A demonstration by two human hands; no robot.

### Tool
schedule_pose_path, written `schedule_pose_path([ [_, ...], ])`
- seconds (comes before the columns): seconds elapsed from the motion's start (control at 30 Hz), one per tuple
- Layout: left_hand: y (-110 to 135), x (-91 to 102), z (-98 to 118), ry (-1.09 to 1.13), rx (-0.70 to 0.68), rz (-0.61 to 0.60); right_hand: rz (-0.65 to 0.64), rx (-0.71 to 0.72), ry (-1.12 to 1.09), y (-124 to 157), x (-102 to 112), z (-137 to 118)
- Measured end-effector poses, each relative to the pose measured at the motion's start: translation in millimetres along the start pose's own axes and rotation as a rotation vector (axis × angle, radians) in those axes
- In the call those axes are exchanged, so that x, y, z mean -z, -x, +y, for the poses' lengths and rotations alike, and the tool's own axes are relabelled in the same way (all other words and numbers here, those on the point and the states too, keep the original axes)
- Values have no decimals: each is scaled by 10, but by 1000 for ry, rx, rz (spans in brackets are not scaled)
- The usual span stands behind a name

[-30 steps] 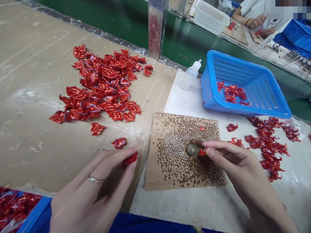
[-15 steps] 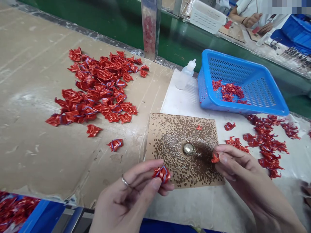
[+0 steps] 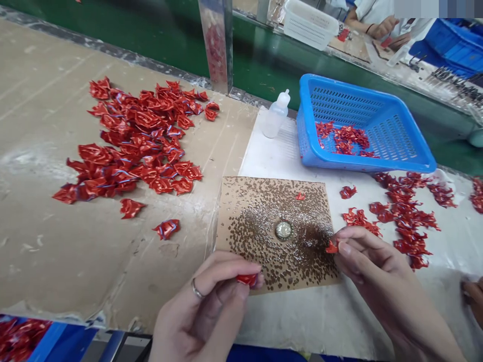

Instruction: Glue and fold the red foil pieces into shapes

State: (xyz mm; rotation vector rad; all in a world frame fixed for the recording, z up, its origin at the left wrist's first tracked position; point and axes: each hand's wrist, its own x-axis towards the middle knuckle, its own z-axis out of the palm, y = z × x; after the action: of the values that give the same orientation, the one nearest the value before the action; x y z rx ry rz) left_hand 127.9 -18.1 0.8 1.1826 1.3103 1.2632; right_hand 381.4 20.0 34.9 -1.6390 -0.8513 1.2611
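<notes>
Workbench lined with worn cardboard (image 3: 49, 251), with a heap of crimped red foil pieces (image 3: 132, 136) at upper left and a blue plastic basket (image 3: 362, 167) at upper right. The left hand (image 3: 199, 311), wearing a ring (image 3: 197, 288), pinches a red foil piece (image 3: 247, 279) at the near edge of a speckled brown card (image 3: 260, 201). The right hand (image 3: 372, 266) holds a smaller red scrap (image 3: 332, 247) in a light fingertip pinch over the card's right side, near a round shiny disc (image 3: 283, 230) at its centre, leaving the scrap in view.
</notes>
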Motion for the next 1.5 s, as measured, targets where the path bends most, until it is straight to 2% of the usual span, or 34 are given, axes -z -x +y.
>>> schedule_pose_path([
  [0.13, -71, -44, 18, -73, -150, -81, -12, 14, 5, 34, 5, 25],
  [0.23, -27, -155, 34, -168, -194, 9, -38, 70, 40, 78, 4, 28],
  [0.33, 61, -288, 49, -244, -142, 125, -64, 145, 102, 159, -7, 20],
  [0.4, 98, -350, 53, -272, -135, 124, -83, 207, 142, 227, -33, 10],
  [0.6, 98, -420, 64, -258, -267, 99, -159, 386, 173, 389, -212, -4],
  [0.87, 137, -370, -23, -306, -264, 87, -195, 292, 97, 422, -378, 41],
  [1.17, 156, -359, -31, -338, -236, 87, -181, 298, 91, 427, -440, 48],
  [1.3, 138, -369, 1, -372, -291, 98, -116, 321, 89, 479, -515, 59],
  [1.5, 89, -310, 94, -445, -383, -4, -7, 320, 62, 613, -597, 96],
])
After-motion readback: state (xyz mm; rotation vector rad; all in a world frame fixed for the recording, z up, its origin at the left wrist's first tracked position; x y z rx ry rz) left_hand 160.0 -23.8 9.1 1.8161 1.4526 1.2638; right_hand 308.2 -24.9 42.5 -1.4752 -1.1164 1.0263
